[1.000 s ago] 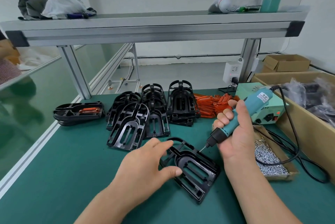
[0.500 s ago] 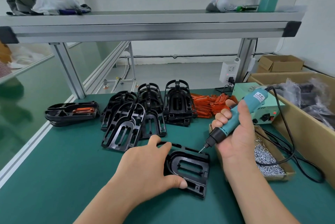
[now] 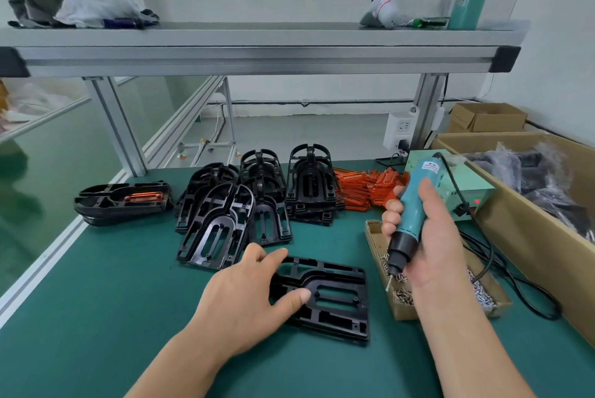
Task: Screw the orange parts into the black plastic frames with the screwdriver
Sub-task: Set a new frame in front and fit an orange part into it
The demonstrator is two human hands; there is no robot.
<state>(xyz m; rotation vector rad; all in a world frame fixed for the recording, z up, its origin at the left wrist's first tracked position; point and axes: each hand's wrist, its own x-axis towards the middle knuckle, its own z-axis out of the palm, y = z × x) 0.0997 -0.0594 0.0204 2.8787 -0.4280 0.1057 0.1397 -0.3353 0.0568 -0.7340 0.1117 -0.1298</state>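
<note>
A black plastic frame [image 3: 335, 297] lies flat on the green mat in front of me. My left hand [image 3: 254, 297] rests on its left side, thumb on the frame and fingers over its far edge. My right hand [image 3: 428, 236] grips a teal electric screwdriver [image 3: 415, 210], held nearly upright with its bit down over the screw box [image 3: 399, 309], to the right of the frame. A pile of orange parts [image 3: 367, 188] lies at the back. More black frames [image 3: 244, 207] are stacked behind the one I hold.
A finished stack with an orange part [image 3: 122, 201] sits at the left. The screwdriver's power unit [image 3: 463, 191] and black cable [image 3: 502, 272] are at the right, beside a large cardboard box [image 3: 531, 230] of bagged parts. An aluminium shelf [image 3: 257, 49] spans overhead.
My left hand has turned the frame and laid it flat and square on the mat. My right hand has swung the screwdriver right, from the frame to over the screw box.
</note>
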